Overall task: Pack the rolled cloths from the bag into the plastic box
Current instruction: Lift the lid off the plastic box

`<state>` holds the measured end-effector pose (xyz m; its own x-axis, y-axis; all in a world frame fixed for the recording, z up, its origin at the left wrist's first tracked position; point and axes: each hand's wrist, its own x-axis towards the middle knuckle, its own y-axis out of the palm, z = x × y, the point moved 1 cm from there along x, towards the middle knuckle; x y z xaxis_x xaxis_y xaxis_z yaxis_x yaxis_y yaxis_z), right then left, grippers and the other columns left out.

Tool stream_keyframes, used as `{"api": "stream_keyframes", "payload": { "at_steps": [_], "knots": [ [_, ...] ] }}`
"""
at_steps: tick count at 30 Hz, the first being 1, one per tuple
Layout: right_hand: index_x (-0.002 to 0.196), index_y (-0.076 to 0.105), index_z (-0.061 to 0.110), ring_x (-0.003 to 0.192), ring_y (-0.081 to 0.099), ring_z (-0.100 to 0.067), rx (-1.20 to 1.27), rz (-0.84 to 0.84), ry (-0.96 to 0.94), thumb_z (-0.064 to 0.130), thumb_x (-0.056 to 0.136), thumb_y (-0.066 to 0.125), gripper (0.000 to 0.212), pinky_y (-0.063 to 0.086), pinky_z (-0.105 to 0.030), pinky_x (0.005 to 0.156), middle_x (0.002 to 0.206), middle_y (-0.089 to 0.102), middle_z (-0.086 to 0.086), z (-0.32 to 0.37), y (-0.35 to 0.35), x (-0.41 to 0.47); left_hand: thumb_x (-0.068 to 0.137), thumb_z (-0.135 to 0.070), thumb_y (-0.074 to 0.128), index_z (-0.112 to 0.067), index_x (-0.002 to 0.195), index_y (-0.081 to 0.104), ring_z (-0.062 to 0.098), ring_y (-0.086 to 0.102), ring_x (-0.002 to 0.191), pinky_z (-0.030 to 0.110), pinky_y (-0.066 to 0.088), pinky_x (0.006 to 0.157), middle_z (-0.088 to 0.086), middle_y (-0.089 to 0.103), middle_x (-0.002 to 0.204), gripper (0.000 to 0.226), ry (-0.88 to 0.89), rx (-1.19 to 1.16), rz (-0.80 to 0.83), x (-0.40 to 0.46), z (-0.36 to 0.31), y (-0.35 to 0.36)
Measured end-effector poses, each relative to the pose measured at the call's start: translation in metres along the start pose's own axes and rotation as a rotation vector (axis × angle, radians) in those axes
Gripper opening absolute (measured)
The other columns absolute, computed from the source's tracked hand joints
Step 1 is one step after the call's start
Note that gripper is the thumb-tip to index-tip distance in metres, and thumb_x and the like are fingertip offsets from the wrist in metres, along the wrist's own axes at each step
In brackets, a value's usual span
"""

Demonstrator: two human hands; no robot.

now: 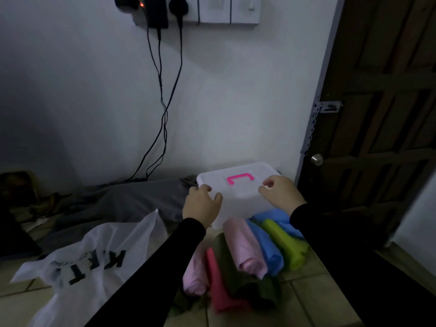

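A translucent white plastic box (238, 199) with a pink handle (240, 178) on its lid stands by the wall. My left hand (201, 205) grips the box's left front edge. My right hand (280, 193) holds the lid's right side with curled fingers. In front of the box lie several rolled cloths on the floor: a pale pink roll (247, 247), a blue one (269, 249), a lime green one (286, 244), a red one (219, 282), a dark green one (238, 272) and another pink one (194, 277). The white bag (77, 267) with black letters lies flat at the left.
A grey blanket (122, 204) is spread along the wall behind the bag. Black cables (162, 114) hang from wall sockets above. A dark wooden door (377, 114) with a round knob stands at the right. The floor is tiled.
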<state>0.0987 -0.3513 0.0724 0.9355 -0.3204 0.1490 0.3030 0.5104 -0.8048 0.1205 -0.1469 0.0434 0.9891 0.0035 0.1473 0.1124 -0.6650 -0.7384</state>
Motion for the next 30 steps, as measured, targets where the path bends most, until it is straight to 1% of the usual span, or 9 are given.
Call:
{"api": "stream_keyframes", "payload": {
  "at_steps": [6,9,12,15,17,21,26,28,30],
  "knots": [
    [0.131,0.053,0.004,0.123,0.049,-0.035,-0.135,0.062,0.040,0.030,0.089,0.055,0.050,0.039,-0.034,0.101,0.134,0.052,-0.020,-0.028,-0.012,0.052,0.093,-0.037,0.050,-0.005,0.135,0.042,0.042,0.045,0.120,0.041,0.038,0.103,0.022,0.039,0.134,0.054,-0.140,0.077,0.021,0.024,-0.014,0.025],
    [0.124,0.059,0.006,0.112,0.058,-0.032,-0.066,0.132,0.074,0.028,0.087,0.056,0.043,0.046,-0.030,0.087,0.125,0.060,-0.017,-0.040,-0.013,0.067,0.093,-0.029,0.049,-0.003,0.133,0.042,0.043,0.048,0.117,0.040,0.039,0.103,0.024,0.039,0.133,0.048,-0.181,0.074,0.027,0.030,-0.014,0.034],
    [0.115,0.064,0.008,0.101,0.060,-0.024,0.011,0.200,0.049,0.024,0.087,0.059,0.033,0.040,-0.019,0.073,0.113,0.064,-0.009,-0.047,-0.011,0.070,0.092,-0.022,0.047,-0.004,0.133,0.043,0.044,0.048,0.114,0.040,0.038,0.102,0.024,0.039,0.133,0.045,-0.204,0.066,0.017,0.033,-0.011,0.037],
    [0.087,0.062,0.015,0.074,0.052,-0.015,-0.016,0.202,0.034,0.028,0.082,0.064,0.014,0.038,-0.019,0.059,0.090,0.058,-0.001,-0.047,-0.008,0.072,0.092,-0.018,0.045,-0.006,0.136,0.041,0.042,0.044,0.118,0.039,0.034,0.103,0.024,0.040,0.134,0.046,-0.237,0.070,0.012,0.036,-0.005,0.032],
    [0.078,0.058,0.015,0.069,0.053,-0.014,-0.059,0.206,0.043,0.031,0.076,0.066,0.018,0.046,-0.022,0.061,0.091,0.063,-0.004,-0.045,-0.004,0.074,0.091,-0.018,0.046,-0.007,0.138,0.040,0.042,0.043,0.120,0.039,0.034,0.103,0.024,0.039,0.135,0.049,-0.266,0.035,0.006,0.037,-0.003,0.027],
    [0.101,0.068,0.005,0.090,0.065,-0.025,-0.042,0.259,0.019,0.023,0.076,0.064,0.032,0.057,-0.032,0.078,0.103,0.068,-0.011,-0.038,0.001,0.070,0.091,-0.020,0.046,-0.007,0.138,0.041,0.041,0.043,0.122,0.038,0.035,0.103,0.024,0.043,0.135,0.049,-0.291,0.087,-0.003,0.038,-0.001,0.021],
    [0.104,0.067,0.003,0.094,0.065,-0.025,0.041,0.262,0.021,0.017,0.080,0.061,0.029,0.054,-0.030,0.077,0.107,0.068,-0.013,-0.037,0.001,0.069,0.090,-0.024,0.046,-0.014,0.140,0.041,0.039,0.041,0.123,0.039,0.036,0.101,0.017,0.050,0.135,0.051,-0.274,0.183,-0.038,0.037,-0.002,0.020],
    [0.115,0.062,0.002,0.103,0.063,-0.026,0.036,0.272,0.020,0.020,0.084,0.061,0.036,0.051,-0.027,0.078,0.118,0.064,-0.014,-0.037,0.000,0.068,0.089,-0.025,0.047,-0.019,0.140,0.040,0.039,0.040,0.121,0.041,0.036,0.099,0.014,0.053,0.133,0.052,-0.275,0.225,-0.071,0.035,-0.006,0.018],
    [0.131,0.050,0.000,0.116,0.056,-0.027,0.016,0.282,0.022,0.023,0.088,0.061,0.050,0.046,-0.027,0.088,0.133,0.055,-0.014,-0.036,-0.004,0.067,0.088,-0.026,0.048,-0.021,0.140,0.039,0.038,0.040,0.120,0.041,0.037,0.097,0.013,0.054,0.131,0.053,-0.268,0.249,-0.095,0.034,-0.010,0.015]
  ]
}}
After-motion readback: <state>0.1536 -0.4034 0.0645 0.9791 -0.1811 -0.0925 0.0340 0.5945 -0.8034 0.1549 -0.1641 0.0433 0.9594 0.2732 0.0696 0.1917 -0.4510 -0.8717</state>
